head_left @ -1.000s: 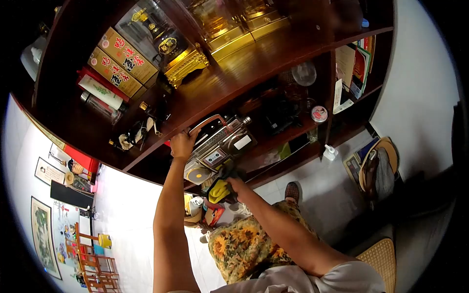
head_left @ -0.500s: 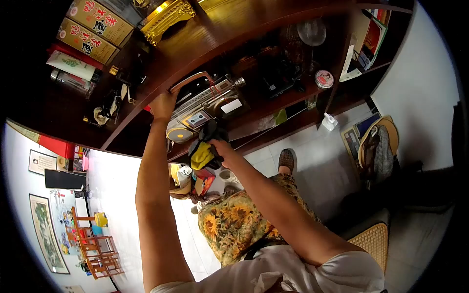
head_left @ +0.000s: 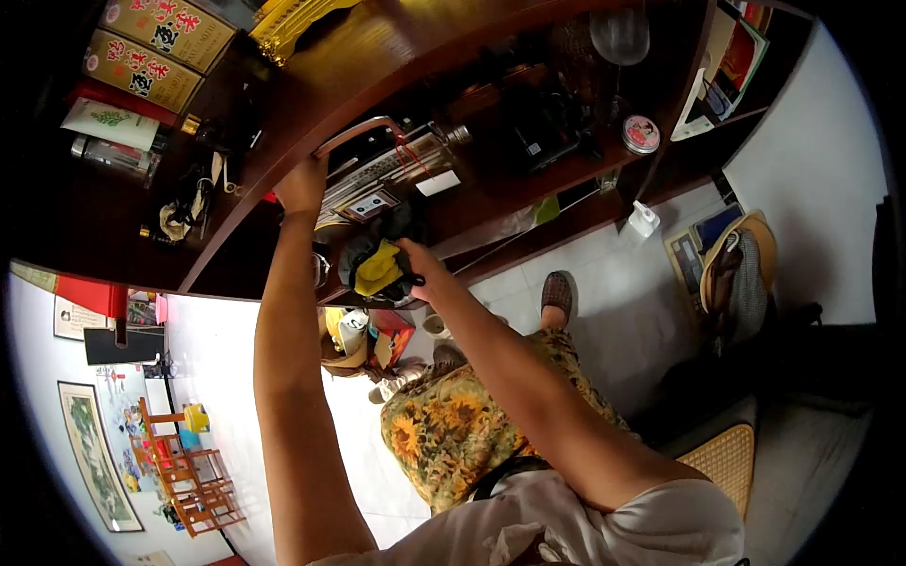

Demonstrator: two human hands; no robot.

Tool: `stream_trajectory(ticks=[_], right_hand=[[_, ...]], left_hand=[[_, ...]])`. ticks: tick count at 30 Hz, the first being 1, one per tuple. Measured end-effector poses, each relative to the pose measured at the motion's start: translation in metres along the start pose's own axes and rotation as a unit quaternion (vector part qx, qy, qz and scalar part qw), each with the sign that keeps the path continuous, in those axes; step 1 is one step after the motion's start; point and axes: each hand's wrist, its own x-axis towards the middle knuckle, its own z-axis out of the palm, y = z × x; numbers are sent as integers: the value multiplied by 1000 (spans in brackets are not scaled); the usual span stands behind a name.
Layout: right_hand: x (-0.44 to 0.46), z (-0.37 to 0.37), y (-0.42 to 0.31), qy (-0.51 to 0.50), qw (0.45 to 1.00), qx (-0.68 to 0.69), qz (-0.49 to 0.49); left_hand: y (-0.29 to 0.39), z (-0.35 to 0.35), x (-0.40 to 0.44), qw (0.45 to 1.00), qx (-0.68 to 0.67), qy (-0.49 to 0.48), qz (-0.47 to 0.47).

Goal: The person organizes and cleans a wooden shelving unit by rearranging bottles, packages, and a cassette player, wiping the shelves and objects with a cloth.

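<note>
A silver radio cassette player (head_left: 392, 170) sits in the cabinet's open compartment, its carrying handle (head_left: 363, 130) raised. My left hand (head_left: 303, 185) is closed at the handle's left end, its fingertips partly hidden. In my right hand (head_left: 424, 271) is a bunched dark grey and yellow cloth (head_left: 377, 271), pinched in front of the radio's lower left part. The cloth covers some of the radio's front, so I cannot tell whether they touch. A white tag (head_left: 438, 183) hangs by a red cord from the radio.
Dark electronics (head_left: 543, 132) and a round pink tin (head_left: 641, 134) stand farther right in the wooden cabinet (head_left: 330, 94). Boxes (head_left: 142, 71) and a white tube (head_left: 110, 124) lie on its upper left shelf. Below are a bag (head_left: 344, 344), shoes and a white bottle (head_left: 644, 219).
My right hand and the cloth have moved up and closer to the radio, now covering more of its front. My left hand stays by the handle. The whole view has shifted slightly.
</note>
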Motion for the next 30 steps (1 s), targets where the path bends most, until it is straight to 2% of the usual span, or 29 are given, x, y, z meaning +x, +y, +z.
stream_trajectory(ticks=[4,6,7,10,13,16,17,20,21,22,24,26,27,28,29,30], right_hand=[[29,-19,0,-55,998,24,13],[48,-28,3,-81,995,50,24],[41,-25,2,-132,989,63,8],[39,-15,-2,-70,997,37,-8],[36,-14,-5,-57,998,3,-9],[25,-7,-6,-87,996,-27,-11],[19,-4,-6,-66,997,-43,-20],[-19,19,-15,21,991,-128,-40],[-30,23,-19,64,981,-180,-42],[-38,25,-22,108,966,-230,-43],[-51,25,-25,27,960,-259,-102],[-60,25,-22,-27,939,-306,-154],[-64,24,-18,-40,923,-338,-177],[-70,22,-13,-52,906,-370,-198],[-82,29,-9,-14,856,-491,-163],[-90,25,-3,-22,825,-534,-181]], left_hand=[[1,1,5,996,-41,-43,-74],[6,-8,12,993,-61,-53,-85],[-2,2,11,995,-43,-52,-74],[-11,17,11,993,-20,-86,-77],[-10,17,13,991,-23,-102,-78],[-2,2,11,991,-48,-101,-72],[2,-5,9,991,-61,-95,-70],[24,-38,-3,964,-42,-191,-179],[38,-54,-14,979,-8,-113,-168],[50,-68,-26,975,-81,-97,-180],[74,-97,-52,952,-225,-65,-199],[100,-121,-83,863,-427,-113,-246],[117,-136,-96,753,-540,-158,-341],[132,-151,-109,616,-634,-198,-424],[141,-166,-117,542,-658,-205,-481],[146,-180,-124,461,-677,-209,-533]])
